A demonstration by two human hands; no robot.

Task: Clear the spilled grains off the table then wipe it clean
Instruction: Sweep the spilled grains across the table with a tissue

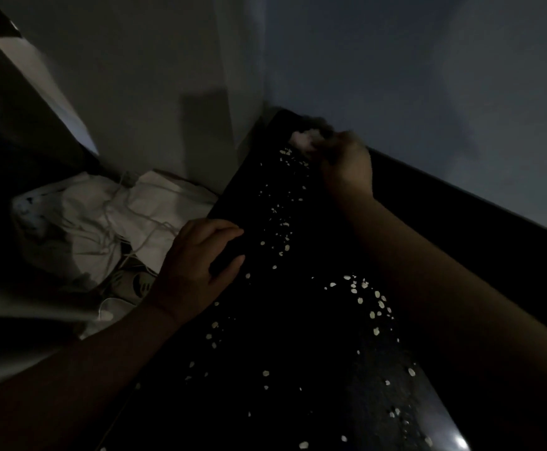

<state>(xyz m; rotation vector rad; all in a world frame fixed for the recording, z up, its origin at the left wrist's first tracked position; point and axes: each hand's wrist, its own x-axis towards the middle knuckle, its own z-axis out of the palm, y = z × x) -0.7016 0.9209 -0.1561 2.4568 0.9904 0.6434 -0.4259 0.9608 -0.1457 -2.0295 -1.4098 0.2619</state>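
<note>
view: head, dim light, looking down along a dark tabletop set against a wall
grains: pale grains scattered over most of the tabletop, from the far corner to the near end; denser clusters near the far corner and right of centre
left hand: left hand at the tabletop's left edge, about halfway along, wrist off the side
left fingers: curled, narrow gap between forefinger and thumb; too dark to tell whether they hold anything
right hand: right hand stretched to the far corner, arm above the tabletop's right side, motion-blurred
right fingers: curled at a pale wad; blur, cannot tell if they grip it
pale wad: at the far corner, just beside the farthest grains
floor left of the tabletop: white bags with loose cords
</note>
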